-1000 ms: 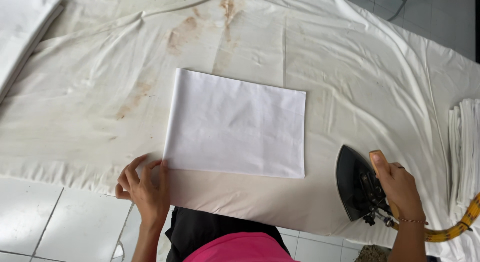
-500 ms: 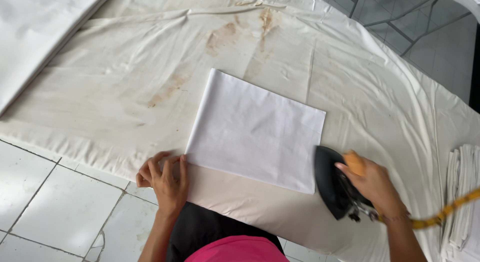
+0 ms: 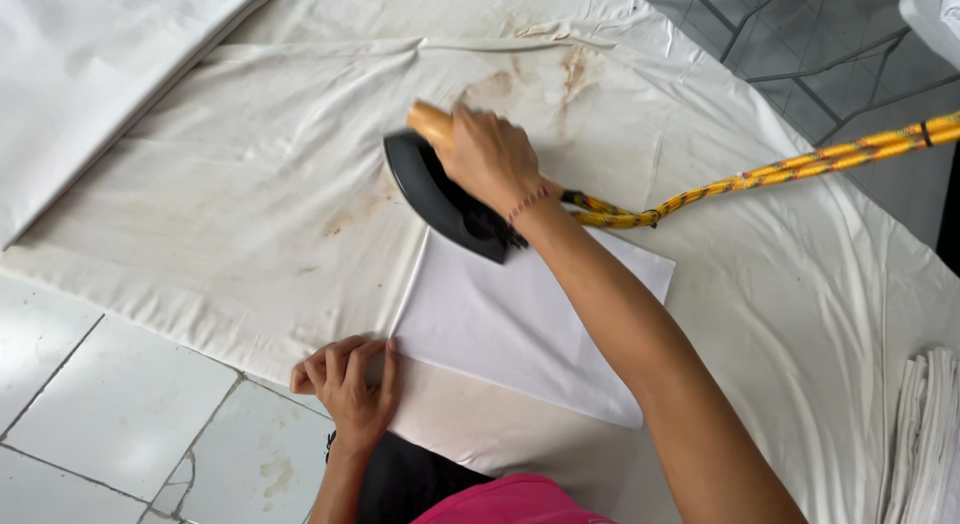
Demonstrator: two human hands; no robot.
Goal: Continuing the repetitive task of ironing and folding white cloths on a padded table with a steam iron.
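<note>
Your right hand [image 3: 488, 156] is wrapped tight around the pale wooden handle of a black iron [image 3: 445, 199], fingers curled over the top so the handle's tip pokes out past your knuckles. That iron sits flat with its pointed nose toward your left, its base over the far left corner of a folded white cloth [image 3: 520, 319]. From the back of the iron, a braided yellow-and-orange cord [image 3: 770, 174] runs off to the right edge of the view, lifted clear of the table.

Your left hand [image 3: 350, 384] lies flat and holds nothing; its fingers are bent and pressed down on the padding at the near left corner of the folded white cloth, thumb just touching the cloth's edge. The cloth is a smooth rectangle, lying slightly askew near the table's front edge, between your two hands.

Under everything is a cream ironing sheet [image 3: 250, 214], wrinkled and marked with brown scorch stains [image 3: 560, 74] beyond the iron. A stack of folded white cloths [image 3: 925, 434] stands at the lower right, and a large white fabric piece [image 3: 90, 74] lies at the upper left. Pale floor tiles [image 3: 110, 414] show at lower left.
</note>
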